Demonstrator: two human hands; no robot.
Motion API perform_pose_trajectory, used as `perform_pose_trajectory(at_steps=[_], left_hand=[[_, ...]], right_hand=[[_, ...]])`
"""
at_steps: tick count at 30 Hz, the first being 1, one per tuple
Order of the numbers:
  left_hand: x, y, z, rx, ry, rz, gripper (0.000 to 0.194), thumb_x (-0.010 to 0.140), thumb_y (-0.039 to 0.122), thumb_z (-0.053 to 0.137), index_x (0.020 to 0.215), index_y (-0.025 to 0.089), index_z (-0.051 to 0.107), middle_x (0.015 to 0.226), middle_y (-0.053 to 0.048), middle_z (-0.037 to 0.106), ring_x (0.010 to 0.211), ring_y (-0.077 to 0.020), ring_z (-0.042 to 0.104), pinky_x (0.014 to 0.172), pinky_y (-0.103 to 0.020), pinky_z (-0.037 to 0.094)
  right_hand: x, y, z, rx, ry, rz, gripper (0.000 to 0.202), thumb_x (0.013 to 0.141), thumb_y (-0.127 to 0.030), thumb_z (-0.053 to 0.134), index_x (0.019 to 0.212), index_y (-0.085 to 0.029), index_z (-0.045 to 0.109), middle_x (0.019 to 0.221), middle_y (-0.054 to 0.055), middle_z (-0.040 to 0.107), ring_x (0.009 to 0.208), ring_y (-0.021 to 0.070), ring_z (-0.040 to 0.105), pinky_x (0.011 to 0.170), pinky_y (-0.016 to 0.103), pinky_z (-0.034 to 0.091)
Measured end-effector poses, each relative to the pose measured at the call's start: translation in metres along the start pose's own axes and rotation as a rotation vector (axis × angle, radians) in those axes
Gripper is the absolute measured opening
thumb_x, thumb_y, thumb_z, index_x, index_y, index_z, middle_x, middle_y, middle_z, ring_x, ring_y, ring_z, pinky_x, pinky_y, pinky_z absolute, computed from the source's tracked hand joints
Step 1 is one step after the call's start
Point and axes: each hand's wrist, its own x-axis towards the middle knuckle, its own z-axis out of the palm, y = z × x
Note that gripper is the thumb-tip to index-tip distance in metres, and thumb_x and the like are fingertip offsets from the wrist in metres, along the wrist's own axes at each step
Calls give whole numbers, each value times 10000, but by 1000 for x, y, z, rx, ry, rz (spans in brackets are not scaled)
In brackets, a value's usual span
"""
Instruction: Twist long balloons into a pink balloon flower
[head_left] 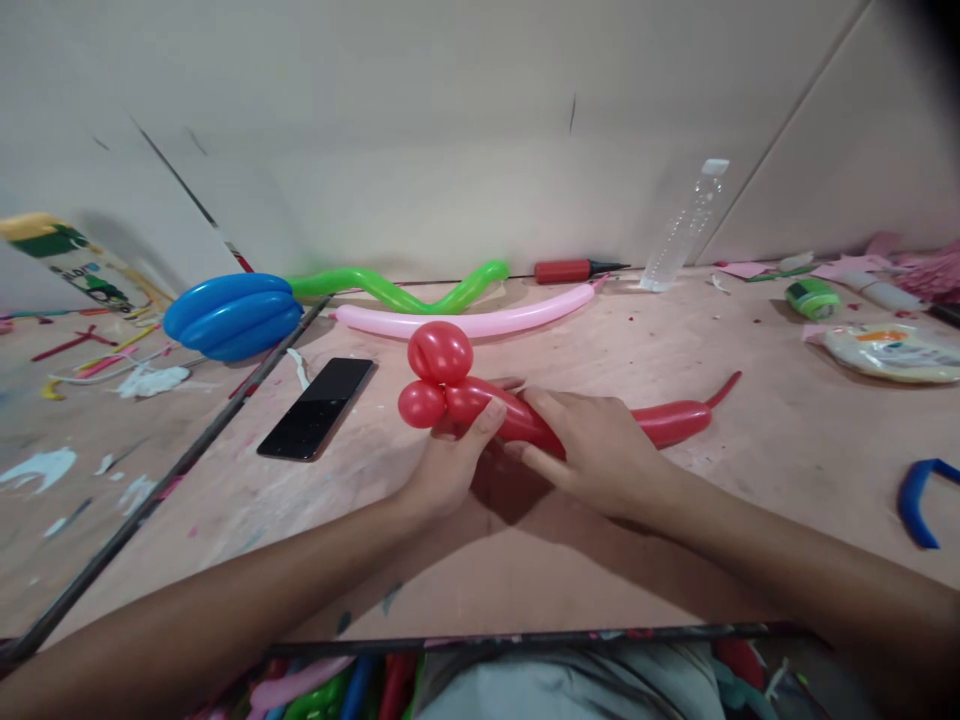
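Both hands hold a long red balloon (675,422) just above the pink tabletop. Its left end is twisted into a small round bubble and a larger folded bubble; its thin uninflated tail points right. My left hand (454,465) is closed round the balloon close to the twist, thumb on top and the other fingers mostly hidden beneath. My right hand (592,440) grips the body further right, thumb on the near side and fingers over the far side. Behind the red balloon lies a straight pink balloon (480,324).
At the left are a black phone (316,408) and a folded blue balloon (234,316). A bent green balloon (390,292), a red hand pump (564,271) and a clear plastic bottle (686,228) stand or lie along the wall. A blue strip (913,500) lies at right.
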Motion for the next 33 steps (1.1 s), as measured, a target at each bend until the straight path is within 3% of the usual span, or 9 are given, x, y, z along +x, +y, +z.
perform_pose_trajectory(at_steps=[5, 10, 13, 16, 20, 24, 29, 33], left_hand=[[-2, 1, 1, -151, -30, -36, 439, 899, 483, 697, 1250, 222, 650, 1182, -88, 733, 884, -205, 721, 759, -317, 598], [-3, 0, 1, -227, -76, -45, 382, 899, 404, 719, 1228, 224, 647, 1227, -85, 712, 990, -215, 711, 825, -314, 598], [-4, 7, 2, -163, -51, -47, 397, 850, 394, 770, 1188, 218, 657, 1125, -74, 733, 843, -177, 707, 664, -241, 575], [-4, 13, 2, -83, -5, -41, 381, 800, 376, 813, 1110, 204, 675, 968, -44, 735, 621, -104, 614, 487, -178, 464], [-1, 11, 1, -48, 53, -45, 334, 846, 481, 749, 982, 180, 699, 851, -25, 712, 510, -64, 522, 435, -172, 409], [1, 10, 3, -26, 99, -50, 365, 869, 529, 706, 909, 166, 693, 812, -17, 682, 495, -55, 499, 423, -171, 383], [-2, 12, 10, -70, 141, -67, 428, 759, 548, 800, 829, 164, 625, 769, 21, 625, 478, -31, 412, 425, -165, 329], [-7, 5, 12, -36, 150, -114, 477, 710, 588, 814, 789, 171, 596, 743, 20, 597, 573, -75, 502, 458, -168, 360]], right_hand=[[-1, 6, 0, -7, 11, 2, 417, 935, -442, 592, 1290, -224, 580, 1186, 69, 744, 995, 304, 702, 761, 375, 454], [-1, 8, 2, -17, 45, -13, 465, 902, -422, 629, 1307, -201, 570, 1245, 95, 718, 1063, 314, 682, 817, 397, 473], [-1, 10, 4, -36, 45, 3, 430, 915, -464, 622, 1260, -208, 597, 1188, 89, 737, 1013, 311, 695, 775, 384, 469], [-1, 11, 8, -46, -14, 1, 335, 959, -475, 572, 1182, -232, 633, 1073, 63, 765, 893, 284, 714, 688, 348, 440], [-1, 7, 14, -60, -76, -21, 375, 995, -453, 520, 1297, -242, 589, 993, 61, 767, 808, 269, 715, 614, 324, 399], [0, 4, 14, -38, -86, -3, 305, 1014, -441, 500, 1240, -272, 617, 999, 41, 768, 799, 260, 716, 597, 313, 379], [-1, 3, 14, -87, -97, -13, 239, 1029, -388, 472, 1113, -256, 652, 889, 35, 768, 709, 242, 703, 557, 309, 310], [-5, 2, 20, -153, -111, -92, 208, 1019, -238, 451, 1015, -235, 660, 796, 29, 759, 657, 217, 691, 548, 317, 277]])
